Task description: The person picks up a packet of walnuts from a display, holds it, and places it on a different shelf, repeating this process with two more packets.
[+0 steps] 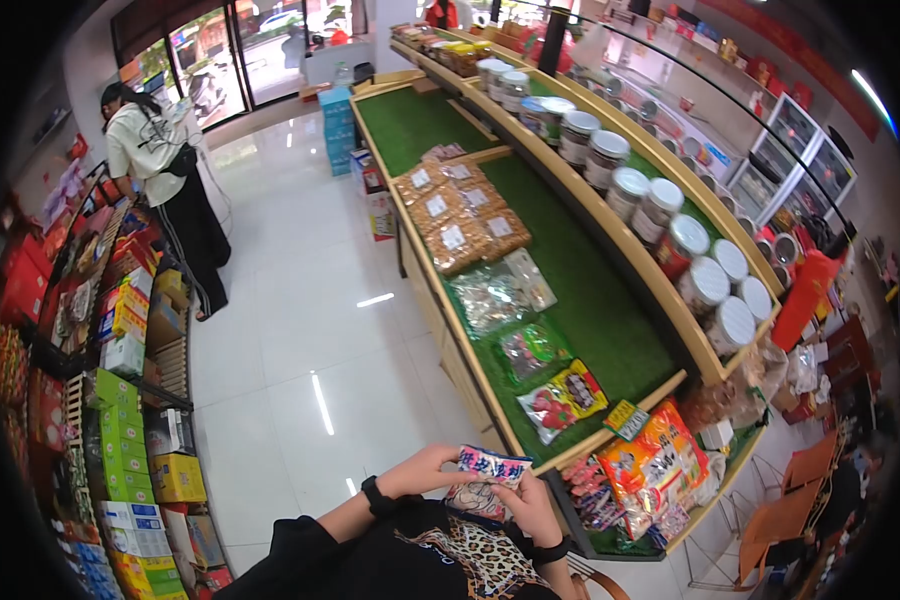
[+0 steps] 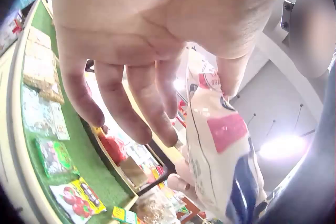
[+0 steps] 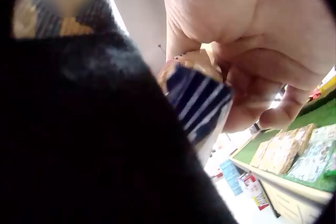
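Observation:
Close in front of the torso, both hands hold a printed snack packet (image 1: 490, 467) with blue lettering across its top. My left hand (image 1: 422, 474) pinches it at the left end; in the left wrist view the thumb and index finger are at the packet's (image 2: 223, 145) end, the other fingers hanging loosely bent. On the packet's other side, my right hand (image 1: 538, 512) grips the edge with the thumb in front. In the right wrist view a striped dark blue part of the packet shows beside the fingers, and a black sleeve (image 3: 94, 129) hides much of the rest.
A green-lined display stand (image 1: 610, 300) rises to the right, with brown snack packs (image 1: 455, 215), several smaller bags and an orange bag (image 1: 650, 465). Lidded jars (image 1: 660, 210) line its upper shelf. Boxed goods (image 1: 120, 420) fill shelves at left, where a person (image 1: 160, 160) stands.

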`<action>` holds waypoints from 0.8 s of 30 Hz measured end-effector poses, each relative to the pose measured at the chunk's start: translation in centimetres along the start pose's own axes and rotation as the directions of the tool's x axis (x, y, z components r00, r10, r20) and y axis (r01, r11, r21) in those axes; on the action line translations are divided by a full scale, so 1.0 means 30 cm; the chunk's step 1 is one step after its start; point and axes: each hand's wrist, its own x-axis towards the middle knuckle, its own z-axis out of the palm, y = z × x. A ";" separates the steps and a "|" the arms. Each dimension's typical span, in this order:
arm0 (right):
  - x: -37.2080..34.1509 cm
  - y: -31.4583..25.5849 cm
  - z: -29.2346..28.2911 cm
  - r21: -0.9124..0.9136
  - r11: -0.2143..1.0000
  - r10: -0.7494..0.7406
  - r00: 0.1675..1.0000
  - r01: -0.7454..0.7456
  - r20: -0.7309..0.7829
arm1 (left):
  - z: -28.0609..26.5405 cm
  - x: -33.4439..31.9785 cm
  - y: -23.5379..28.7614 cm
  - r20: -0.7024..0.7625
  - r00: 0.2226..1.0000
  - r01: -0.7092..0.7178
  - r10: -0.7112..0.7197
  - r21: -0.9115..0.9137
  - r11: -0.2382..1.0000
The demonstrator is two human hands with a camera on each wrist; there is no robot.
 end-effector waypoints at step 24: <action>0.855 -0.243 0.407 -0.302 0.923 0.034 0.732 0.238 0.681 | -0.696 -0.090 -0.028 -0.596 0.798 0.060 -0.093 -0.076 0.995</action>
